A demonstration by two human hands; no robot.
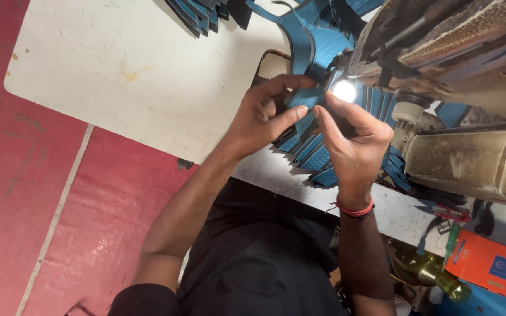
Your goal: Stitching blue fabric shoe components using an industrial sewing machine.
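Observation:
Both my hands pinch a blue textured strap piece right under the head of a worn sewing machine, next to its bright lamp. My left hand grips the piece from the left with thumb and fingers. My right hand, with a red band on its wrist, holds the piece's right edge near the needle area. A fan of more blue strap pieces lies on the white table beneath my hands.
Another pile of blue pieces lies at the table's far edge. An orange box and a greenish bottle sit low at the right. Red floor runs along the left.

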